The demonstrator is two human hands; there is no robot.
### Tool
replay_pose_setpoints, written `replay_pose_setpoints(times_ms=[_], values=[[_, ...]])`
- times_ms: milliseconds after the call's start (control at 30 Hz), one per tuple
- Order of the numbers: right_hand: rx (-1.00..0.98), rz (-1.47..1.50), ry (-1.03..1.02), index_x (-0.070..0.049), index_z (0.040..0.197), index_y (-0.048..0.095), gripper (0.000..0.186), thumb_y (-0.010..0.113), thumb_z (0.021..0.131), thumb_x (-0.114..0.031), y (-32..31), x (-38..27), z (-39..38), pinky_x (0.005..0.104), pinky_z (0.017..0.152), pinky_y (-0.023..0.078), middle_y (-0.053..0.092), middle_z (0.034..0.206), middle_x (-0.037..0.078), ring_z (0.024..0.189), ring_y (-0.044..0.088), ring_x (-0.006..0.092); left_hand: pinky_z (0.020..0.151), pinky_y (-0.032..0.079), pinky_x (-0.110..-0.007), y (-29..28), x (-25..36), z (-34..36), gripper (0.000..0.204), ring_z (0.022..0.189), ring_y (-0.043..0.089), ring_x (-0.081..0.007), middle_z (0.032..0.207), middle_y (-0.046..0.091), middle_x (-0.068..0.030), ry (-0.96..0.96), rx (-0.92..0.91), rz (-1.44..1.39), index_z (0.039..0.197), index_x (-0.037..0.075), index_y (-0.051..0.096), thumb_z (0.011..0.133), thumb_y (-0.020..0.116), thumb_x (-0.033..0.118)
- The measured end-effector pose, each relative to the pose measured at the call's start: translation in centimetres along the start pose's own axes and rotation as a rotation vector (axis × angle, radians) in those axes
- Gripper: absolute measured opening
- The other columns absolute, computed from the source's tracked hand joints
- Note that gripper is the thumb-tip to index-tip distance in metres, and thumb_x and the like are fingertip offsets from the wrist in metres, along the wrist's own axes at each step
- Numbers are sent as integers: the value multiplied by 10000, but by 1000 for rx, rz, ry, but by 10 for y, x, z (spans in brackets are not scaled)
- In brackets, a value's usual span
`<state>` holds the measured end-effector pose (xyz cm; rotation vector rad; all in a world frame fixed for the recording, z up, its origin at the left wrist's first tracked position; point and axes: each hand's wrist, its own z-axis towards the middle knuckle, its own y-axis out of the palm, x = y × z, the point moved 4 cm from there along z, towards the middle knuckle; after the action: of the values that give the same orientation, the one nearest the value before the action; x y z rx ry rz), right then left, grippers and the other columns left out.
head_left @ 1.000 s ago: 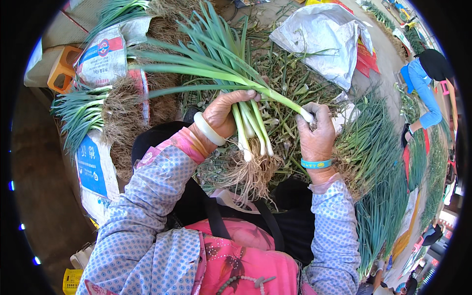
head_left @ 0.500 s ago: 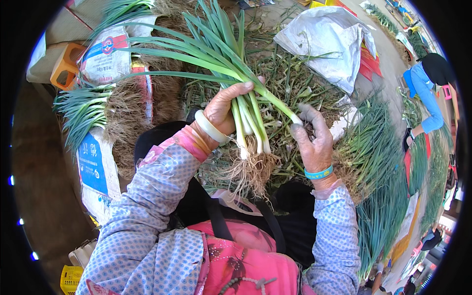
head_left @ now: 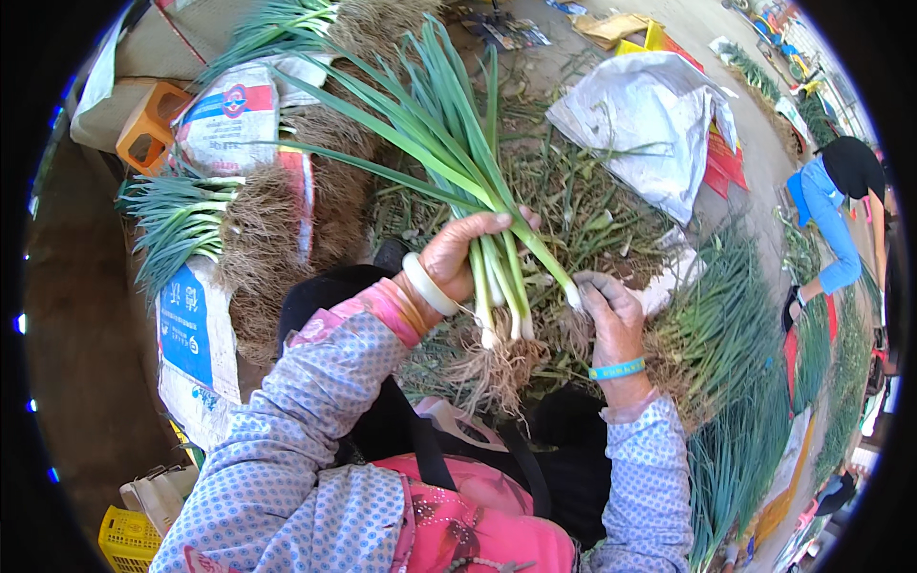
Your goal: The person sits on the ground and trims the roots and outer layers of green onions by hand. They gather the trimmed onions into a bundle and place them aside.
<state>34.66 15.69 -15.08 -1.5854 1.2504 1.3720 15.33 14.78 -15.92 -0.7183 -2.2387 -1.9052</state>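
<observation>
Scallions: bunch of green onions (head_left: 478,205) gripped at the white stalks, long leaves fanning up and away, tangled roots (head_left: 497,368) hanging below.
Left hand: left hand (head_left: 458,253) closed around the stalks, pale bangle (head_left: 427,285) at the wrist, pink cuff under a dotted blue sleeve.
Right hand: right hand (head_left: 611,310) dirt-stained, fingertips pinched on one outer stalk at the bunch's right edge; blue wristband (head_left: 616,369) on the wrist.
Position: bunch held over the lap, above a heap of trimmings (head_left: 573,210) on the ground.
Left side: bundled scallions (head_left: 177,220) with matted roots lying across printed sacks (head_left: 196,334); orange plastic stool (head_left: 148,134) beyond; yellow crate (head_left: 129,540) at lower edge.
Right side: rows of loose scallions (head_left: 735,344) spread on the ground; crumpled white sack (head_left: 654,124) behind.
Background: another person in a blue top (head_left: 826,220) bent over the greens at far right.
</observation>
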Motion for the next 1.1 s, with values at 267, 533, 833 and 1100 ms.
replay_pose_setpoints(times_ms=[267,533,833,1100], values=[[10,13,-54,23,980,597,153,545,864,-61,-3,2,1,208,713,454,614,883,36,785,552,74,979,390,-358,3,-4,-4,246,1072,528,-227,1024,583,-116,-2,56,-3,1001,-10,554,773,608,65],[-171,-76,9,17,965,620,220,585,868,-178,-1,1,-1,204,665,443,605,785,-2,718,533,55,972,387,-360,4,-5,-5,259,1063,524,-232,1026,570,-110,1,75,8,1007,1,539,769,607,76],[-148,-54,80,5,925,626,194,602,855,-174,-1,1,-1,195,642,421,601,786,-13,697,515,54,952,396,-368,7,-3,-6,255,1010,534,-223,1037,556,-115,-35,-18,106,989,20,537,759,609,103],[-229,-116,0,7,965,576,214,657,779,-61,1,-17,-7,204,676,460,593,825,15,750,537,62,945,411,-390,2,1,-3,242,1003,548,-235,1024,581,-122,36,60,0,986,11,549,764,605,90]])
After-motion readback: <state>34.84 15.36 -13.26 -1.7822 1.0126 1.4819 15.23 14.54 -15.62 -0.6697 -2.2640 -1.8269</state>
